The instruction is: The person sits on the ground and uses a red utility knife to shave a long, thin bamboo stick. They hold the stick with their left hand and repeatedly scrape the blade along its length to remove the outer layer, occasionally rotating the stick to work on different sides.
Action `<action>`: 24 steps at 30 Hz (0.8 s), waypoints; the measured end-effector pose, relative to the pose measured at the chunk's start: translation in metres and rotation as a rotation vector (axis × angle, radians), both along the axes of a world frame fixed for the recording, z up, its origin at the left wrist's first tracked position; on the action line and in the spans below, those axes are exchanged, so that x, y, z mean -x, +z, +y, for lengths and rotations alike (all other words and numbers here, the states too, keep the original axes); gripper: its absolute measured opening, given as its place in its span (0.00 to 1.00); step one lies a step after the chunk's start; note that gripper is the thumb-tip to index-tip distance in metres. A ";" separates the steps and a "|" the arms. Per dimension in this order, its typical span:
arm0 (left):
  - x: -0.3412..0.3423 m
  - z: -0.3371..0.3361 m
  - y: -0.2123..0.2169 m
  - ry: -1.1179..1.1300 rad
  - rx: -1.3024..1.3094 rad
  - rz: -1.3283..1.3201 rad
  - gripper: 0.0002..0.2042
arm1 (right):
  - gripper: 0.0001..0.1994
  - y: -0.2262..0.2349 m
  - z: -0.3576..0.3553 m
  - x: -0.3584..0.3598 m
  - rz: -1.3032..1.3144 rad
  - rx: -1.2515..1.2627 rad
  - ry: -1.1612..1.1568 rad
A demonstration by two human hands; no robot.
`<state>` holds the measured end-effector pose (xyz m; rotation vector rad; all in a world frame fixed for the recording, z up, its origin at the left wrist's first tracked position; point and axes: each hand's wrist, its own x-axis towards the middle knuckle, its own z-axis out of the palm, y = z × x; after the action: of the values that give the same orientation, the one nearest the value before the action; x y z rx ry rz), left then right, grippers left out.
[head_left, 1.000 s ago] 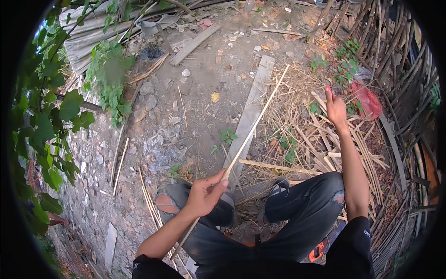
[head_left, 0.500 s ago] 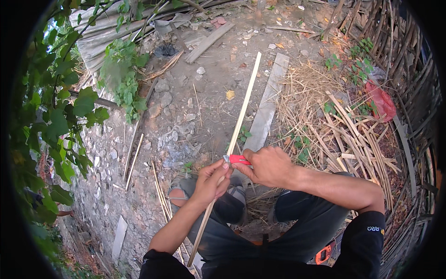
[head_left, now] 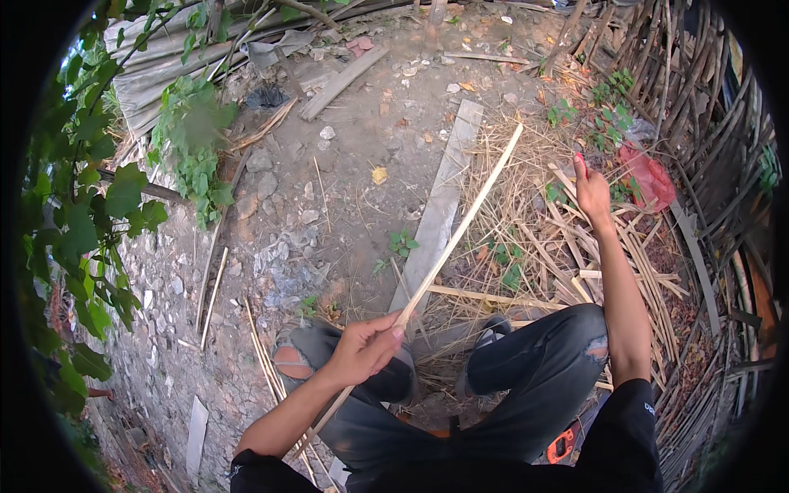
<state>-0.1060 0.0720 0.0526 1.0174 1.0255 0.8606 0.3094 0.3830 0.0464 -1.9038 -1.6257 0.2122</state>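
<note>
My left hand (head_left: 367, 349) is closed round a long pale bamboo strip (head_left: 468, 220) that slants from beside my left thigh up to the far right. Its far end hangs over the straw pile. Stretched out to the right, my right hand (head_left: 593, 195) is closed on a red-handled cutter knife (head_left: 579, 159). Only a bit of red shows by the thumb; the blade cannot be made out. The knife is well apart from the strip. Below this hand lies a heap of split strips (head_left: 629, 255).
A grey board (head_left: 440, 205) lies on the ground ahead, beside straw shavings (head_left: 526, 177). A red plastic bag (head_left: 647, 177) rests by the stick fence (head_left: 694, 107). Leafy vines (head_left: 99, 222) hang at the left. An orange device (head_left: 561, 446) is near my right hip.
My right hand has left the strip beside my left hand and swung up and right with the knife. The strip's far end has tilted to the right.
</note>
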 end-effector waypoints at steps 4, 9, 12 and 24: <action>-0.007 0.011 0.003 0.039 0.002 -0.074 0.21 | 0.34 0.042 -0.044 0.058 0.077 -0.021 0.275; -0.005 0.012 0.004 0.168 0.008 -0.080 0.20 | 0.28 0.089 -0.137 0.163 -0.010 0.211 0.819; -0.004 0.014 0.006 0.189 0.016 -0.063 0.20 | 0.26 0.068 -0.179 0.190 -0.131 0.133 1.076; 0.001 0.006 0.005 0.180 0.050 -0.036 0.20 | 0.30 0.050 -0.114 0.187 -0.174 0.064 0.662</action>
<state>-0.1072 0.0778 0.0581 0.8734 1.1144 0.9921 0.1221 0.2693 0.0962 -1.3924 -2.3522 0.3755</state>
